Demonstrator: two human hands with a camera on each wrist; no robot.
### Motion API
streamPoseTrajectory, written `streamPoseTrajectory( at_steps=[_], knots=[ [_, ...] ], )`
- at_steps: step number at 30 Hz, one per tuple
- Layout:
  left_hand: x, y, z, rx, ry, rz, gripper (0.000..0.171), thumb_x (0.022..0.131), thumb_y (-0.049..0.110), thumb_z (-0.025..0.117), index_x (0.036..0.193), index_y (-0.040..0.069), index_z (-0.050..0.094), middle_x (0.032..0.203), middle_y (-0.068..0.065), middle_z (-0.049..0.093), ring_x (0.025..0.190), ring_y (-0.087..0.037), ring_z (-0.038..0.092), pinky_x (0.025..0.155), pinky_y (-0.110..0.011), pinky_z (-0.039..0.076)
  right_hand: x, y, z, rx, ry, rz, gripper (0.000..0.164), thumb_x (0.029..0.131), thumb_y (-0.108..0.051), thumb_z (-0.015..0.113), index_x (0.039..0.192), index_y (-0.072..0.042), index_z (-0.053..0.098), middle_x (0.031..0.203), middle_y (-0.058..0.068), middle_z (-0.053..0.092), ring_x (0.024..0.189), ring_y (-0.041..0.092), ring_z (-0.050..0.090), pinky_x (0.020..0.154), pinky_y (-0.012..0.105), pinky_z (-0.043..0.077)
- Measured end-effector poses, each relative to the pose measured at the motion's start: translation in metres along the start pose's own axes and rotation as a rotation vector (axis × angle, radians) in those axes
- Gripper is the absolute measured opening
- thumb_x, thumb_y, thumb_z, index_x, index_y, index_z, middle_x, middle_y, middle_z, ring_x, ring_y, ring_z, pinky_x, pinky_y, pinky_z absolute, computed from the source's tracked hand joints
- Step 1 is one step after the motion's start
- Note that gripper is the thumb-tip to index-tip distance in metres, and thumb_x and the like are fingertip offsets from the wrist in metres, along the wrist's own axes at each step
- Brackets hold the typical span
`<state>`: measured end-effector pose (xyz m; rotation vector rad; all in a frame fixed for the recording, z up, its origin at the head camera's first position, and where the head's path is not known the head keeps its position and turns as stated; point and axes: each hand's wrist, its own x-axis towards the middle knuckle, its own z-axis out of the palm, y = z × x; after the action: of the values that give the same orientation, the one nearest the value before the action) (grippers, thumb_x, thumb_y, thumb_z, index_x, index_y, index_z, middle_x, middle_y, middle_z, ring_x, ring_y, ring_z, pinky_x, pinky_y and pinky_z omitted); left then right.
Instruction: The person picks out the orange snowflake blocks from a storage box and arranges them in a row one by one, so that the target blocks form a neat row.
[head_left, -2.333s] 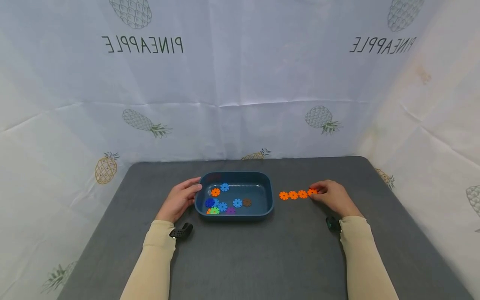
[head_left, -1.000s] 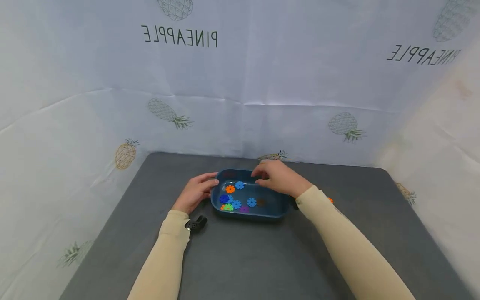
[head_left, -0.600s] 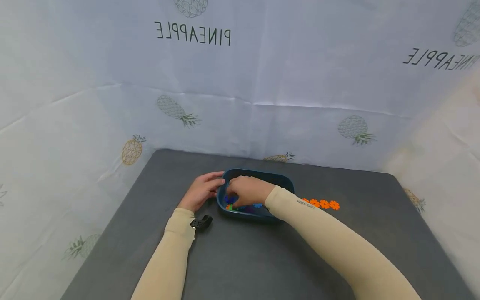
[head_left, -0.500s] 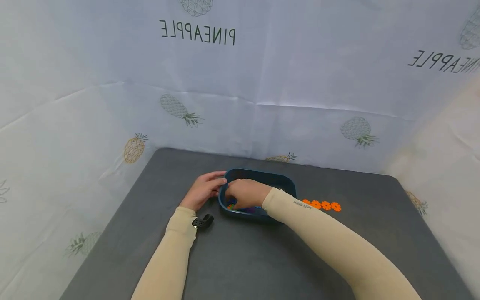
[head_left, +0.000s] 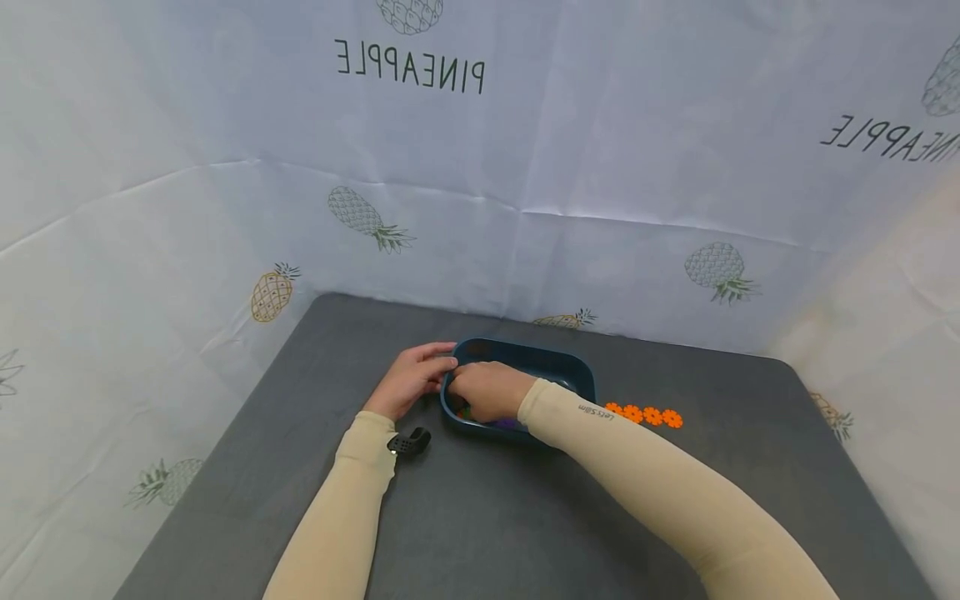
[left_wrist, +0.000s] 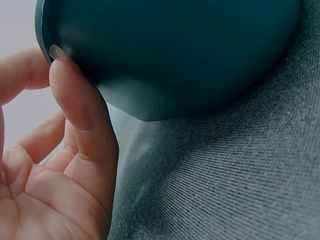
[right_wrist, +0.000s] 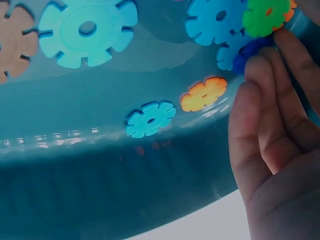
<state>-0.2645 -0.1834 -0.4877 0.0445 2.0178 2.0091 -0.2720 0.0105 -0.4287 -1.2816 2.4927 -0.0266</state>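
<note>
Disc of notched green plastic (right_wrist: 256, 20), likely light, is best edge-pinched; grip by right hand (head_left: 491, 390) is unclear, oblong blue tray (left_wrist: 175, 50) held by left hand (head_left: 407, 380).

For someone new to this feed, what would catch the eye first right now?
Probably the row of four orange discs, bright on the dark table to the right of the blue tray. Next, the two hands: the right hand is down inside the tray among coloured discs, while the left hand grips the tray's left end. Behind, reversed PINEAPPLE lettering stands out on the pale backdrop.
</note>
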Motion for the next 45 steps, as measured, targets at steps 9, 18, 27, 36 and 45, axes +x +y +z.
streamPoseTrajectory(
  at_steps=[9, 18, 27, 36, 45],
  knots=[
    [0.000, 0.002, 0.002, 0.011, -0.001, 0.007, 0.051, 0.106, 0.029, 0.071, 0.154, 0.015, 0.061, 0.109, -0.003, 0.073, 0.084, -0.015, 0.066, 0.079, -0.028, 0.059, 0.000, 0.008, 0.000, 0.072, -0.010, 0.015, 0.005, 0.097, -0.016, 0.080, 0.098, -0.019, 0.076, 0.098, -0.005, 0.067, 0.081, 0.012, 0.059, 0.079, 0.031, 0.053],
    [0.000, 0.003, 0.003, 0.018, 0.012, -0.005, 0.050, 0.106, 0.030, 0.072, 0.153, 0.017, 0.062, 0.117, -0.005, 0.074, 0.087, -0.017, 0.065, 0.079, -0.028, 0.059, -0.012, 0.023, -0.009, 0.173, 0.013, -0.007, 0.011, 0.098, -0.026, 0.080, 0.107, -0.020, 0.080, 0.109, -0.005, 0.069, 0.094, 0.009, 0.063, 0.088, 0.031, 0.058],
    [0.001, 0.005, 0.007, 0.047, 0.031, -0.020, 0.050, 0.106, 0.029, 0.071, 0.153, 0.016, 0.062, 0.107, -0.008, 0.069, 0.085, -0.019, 0.061, 0.079, -0.030, 0.058, -0.035, 0.030, -0.026, 0.397, 0.063, 0.056, 0.021, 0.096, -0.024, 0.082, 0.115, -0.019, 0.076, 0.115, -0.005, 0.072, 0.104, 0.019, 0.069, 0.091, 0.035, 0.060],
    [0.001, 0.002, 0.007, 0.040, 0.032, -0.021, 0.048, 0.106, 0.028, 0.070, 0.152, 0.015, 0.062, 0.106, -0.005, 0.070, 0.083, -0.019, 0.061, 0.077, -0.029, 0.058, -0.045, 0.034, -0.031, 0.386, 0.073, 0.068, 0.020, 0.097, -0.023, 0.081, 0.116, -0.018, 0.075, 0.115, -0.002, 0.074, 0.108, 0.023, 0.068, 0.095, 0.038, 0.058],
    [0.000, 0.003, 0.006, 0.061, 0.033, -0.026, 0.053, 0.105, 0.033, 0.073, 0.153, 0.016, 0.062, 0.123, -0.013, 0.072, 0.087, -0.019, 0.063, 0.080, -0.028, 0.058, -0.058, 0.041, -0.041, 0.394, 0.084, 0.079, 0.027, 0.097, -0.024, 0.081, 0.121, -0.015, 0.075, 0.123, 0.011, 0.074, 0.117, 0.032, 0.067, 0.103, 0.042, 0.056]
  ],
)
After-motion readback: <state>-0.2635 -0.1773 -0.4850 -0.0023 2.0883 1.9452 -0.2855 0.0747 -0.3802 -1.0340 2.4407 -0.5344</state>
